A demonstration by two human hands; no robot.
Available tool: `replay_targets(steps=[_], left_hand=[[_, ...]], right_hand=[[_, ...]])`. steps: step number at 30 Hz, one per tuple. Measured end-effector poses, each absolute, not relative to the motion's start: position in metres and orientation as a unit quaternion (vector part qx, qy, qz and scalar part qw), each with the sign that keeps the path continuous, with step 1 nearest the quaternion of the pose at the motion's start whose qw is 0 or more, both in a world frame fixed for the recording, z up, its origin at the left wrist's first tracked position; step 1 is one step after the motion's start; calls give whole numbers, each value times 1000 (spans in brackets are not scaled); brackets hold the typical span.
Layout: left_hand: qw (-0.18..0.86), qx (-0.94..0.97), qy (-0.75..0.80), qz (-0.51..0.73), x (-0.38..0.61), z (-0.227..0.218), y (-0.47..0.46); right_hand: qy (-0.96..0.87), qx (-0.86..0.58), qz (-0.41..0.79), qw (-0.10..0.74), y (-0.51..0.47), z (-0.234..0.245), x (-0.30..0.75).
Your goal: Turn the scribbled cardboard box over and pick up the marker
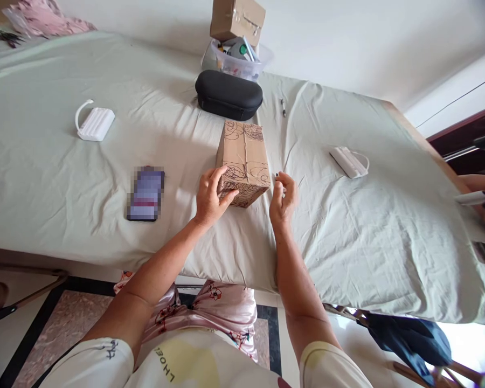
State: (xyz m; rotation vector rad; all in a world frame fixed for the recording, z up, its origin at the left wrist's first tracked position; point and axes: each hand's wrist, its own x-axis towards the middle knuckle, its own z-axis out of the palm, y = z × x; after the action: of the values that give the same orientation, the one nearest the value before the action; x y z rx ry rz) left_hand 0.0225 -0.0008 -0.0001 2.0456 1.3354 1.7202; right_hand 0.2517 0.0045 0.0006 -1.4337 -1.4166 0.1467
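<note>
A brown cardboard box (246,151) with black scribbled loops on its top and near side stands in front of me on the cloth. My left hand (212,199) grips its near left corner, fingers on the top edge and thumb against the near face. Just off the box's right side, my right hand (283,199) is closed with curled fingers around what looks like a pen (277,175); only its dark tip and a pale bit show. Behind the box lies a black zipped case (228,94), and right of that a black-and-white pen (283,108).
A phone (146,195) lies left of the box. White power banks with cable loops rest at left (97,124) and right (348,161). A filled plastic tub (236,64) and another carton (237,21) stand by the wall. Another person's hand (483,196) holds a white marker at far right.
</note>
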Motion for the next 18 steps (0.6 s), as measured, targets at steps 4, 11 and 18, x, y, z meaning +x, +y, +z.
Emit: replay_targets(steps=[4, 11, 18], left_hand=[[80, 695, 447, 558, 22, -4, -1], [132, 695, 451, 544, 17, -8, 5], [138, 698, 446, 543, 7, -15, 20]], right_hand=[[-557, -753, 16, 350, 13, -6, 279], [-548, -792, 39, 267, 12, -10, 278], [-550, -668, 126, 485, 12, -8, 273]])
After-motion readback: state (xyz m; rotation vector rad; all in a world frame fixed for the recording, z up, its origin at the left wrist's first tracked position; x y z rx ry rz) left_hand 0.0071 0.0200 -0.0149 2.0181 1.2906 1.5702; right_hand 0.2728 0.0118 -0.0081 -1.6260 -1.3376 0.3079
